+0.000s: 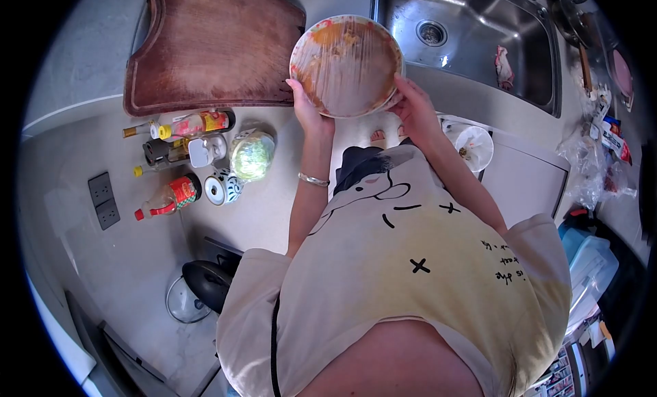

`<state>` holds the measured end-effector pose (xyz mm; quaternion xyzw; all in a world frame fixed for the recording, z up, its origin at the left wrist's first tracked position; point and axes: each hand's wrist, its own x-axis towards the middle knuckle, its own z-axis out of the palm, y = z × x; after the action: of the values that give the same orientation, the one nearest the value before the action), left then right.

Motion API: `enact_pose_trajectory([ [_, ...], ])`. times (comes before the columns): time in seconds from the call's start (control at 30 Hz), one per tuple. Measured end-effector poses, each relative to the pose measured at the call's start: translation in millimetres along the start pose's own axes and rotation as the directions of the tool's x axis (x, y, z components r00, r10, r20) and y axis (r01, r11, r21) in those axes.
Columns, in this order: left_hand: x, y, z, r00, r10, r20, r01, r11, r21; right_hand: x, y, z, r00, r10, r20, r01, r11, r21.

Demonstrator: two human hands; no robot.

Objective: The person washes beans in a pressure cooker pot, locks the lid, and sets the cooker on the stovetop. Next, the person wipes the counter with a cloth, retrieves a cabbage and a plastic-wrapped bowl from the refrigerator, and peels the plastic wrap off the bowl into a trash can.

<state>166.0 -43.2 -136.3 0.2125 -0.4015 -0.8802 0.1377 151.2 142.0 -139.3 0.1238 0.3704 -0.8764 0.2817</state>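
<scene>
A round dish (349, 68) with a patterned rim is held up level between both hands, at the counter edge between the cutting board and the sink. Clear cling film is stretched across its top, wrinkled in streaks, with orange-brown food showing beneath. My left hand (311, 109) grips the near left edge, thumb on the rim and the other fingers hidden underneath. On the right edge, my right hand (414, 106) is closed in the same way, its fingertips partly under the dish.
A large wooden cutting board (219, 48) lies left of the dish. The steel sink (472, 27) at the right holds a small reddish-white item (504, 67). Sauce bottles (178, 191) and a wrapped cabbage (253, 156) stand at the left. A lined bin (473, 148) is below the sink.
</scene>
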Motion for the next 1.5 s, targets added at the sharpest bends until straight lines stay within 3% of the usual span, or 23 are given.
enact_pose_trajectory([
  [0.1, 3, -6, 0, 1.0, 0.004, -0.004, -0.004, 1.0, 0.007, 10, 1, 1, 0.983, -0.045, -0.177, 0.032, 0.997, -0.074],
  [0.27, 8, -14, -7, 0.998, 0.023, 0.06, -0.021, 0.999, -0.03, 9, -7, 7, 0.953, -0.202, -0.224, 0.113, 0.927, -0.357],
  [0.4, 12, -19, -11, 1.0, 0.029, 0.005, -0.029, 0.999, -0.027, 10, -21, 13, 0.926, -0.352, -0.134, 0.174, 0.716, -0.675],
  [0.5, 9, -24, -8, 0.999, 0.04, 0.026, -0.041, 0.999, 0.03, 28, -17, 19, 0.893, -0.44, 0.091, 0.297, 0.424, -0.856],
  [0.57, 3, -33, -1, 0.994, 0.094, 0.047, -0.098, 0.989, 0.111, 25, -22, 49, 0.841, -0.519, 0.15, 0.379, 0.369, -0.849],
  [0.63, 0, -46, -5, 0.995, 0.025, 0.091, -0.027, 1.0, 0.011, 25, -22, 76, 0.783, -0.575, 0.237, 0.447, 0.254, -0.858],
  [0.73, -18, -47, 14, 0.998, -0.049, 0.028, 0.05, 0.998, -0.036, 25, -15, 99, 0.753, -0.479, 0.451, 0.529, 0.035, -0.848],
  [0.83, -25, -51, 18, 0.998, -0.056, 0.006, 0.057, 0.995, -0.083, 14, 2, 118, 0.718, -0.395, 0.573, 0.61, -0.04, -0.791],
  [0.9, -23, -54, 13, 0.998, -0.063, 0.007, 0.063, 0.993, -0.103, 6, 18, 123, 0.696, -0.264, 0.667, 0.632, -0.214, -0.745],
  [1.0, -22, -54, 9, 0.998, -0.067, 0.011, 0.068, 0.991, -0.113, -11, 34, 122, 0.634, -0.123, 0.764, 0.644, -0.463, -0.609],
  [1.07, -18, -55, 6, 0.998, -0.068, 0.014, 0.069, 0.991, -0.119, -15, 33, 120, 0.612, -0.095, 0.785, 0.647, -0.511, -0.566],
  [1.13, -14, -55, 2, 0.998, -0.066, 0.02, 0.068, 0.99, -0.122, -21, 21, 113, 0.615, -0.118, 0.78, 0.666, -0.452, -0.593],
  [1.23, -2, -57, -3, 0.997, -0.064, 0.042, 0.069, 0.989, -0.131, -24, -8, 95, 0.592, -0.28, 0.756, 0.66, -0.371, -0.654],
  [1.3, 7, -56, -5, 0.996, -0.072, 0.062, 0.079, 0.988, -0.132, -28, -36, 74, 0.483, -0.409, 0.774, 0.715, -0.326, -0.619],
  [1.37, 14, -54, -4, 0.994, -0.074, 0.085, 0.085, 0.987, -0.139, -26, -56, 40, 0.455, -0.598, 0.659, 0.681, -0.243, -0.691],
  [1.43, 15, -52, 0, 0.992, -0.078, 0.102, 0.093, 0.984, -0.155, -14, -66, 7, 0.52, -0.818, 0.246, 0.46, 0.026, -0.887],
  [1.5, 15, -49, 7, 0.988, -0.08, 0.13, 0.102, 0.979, -0.175, 11, -66, -26, 0.675, -0.738, 0.019, 0.461, 0.401, -0.792],
])
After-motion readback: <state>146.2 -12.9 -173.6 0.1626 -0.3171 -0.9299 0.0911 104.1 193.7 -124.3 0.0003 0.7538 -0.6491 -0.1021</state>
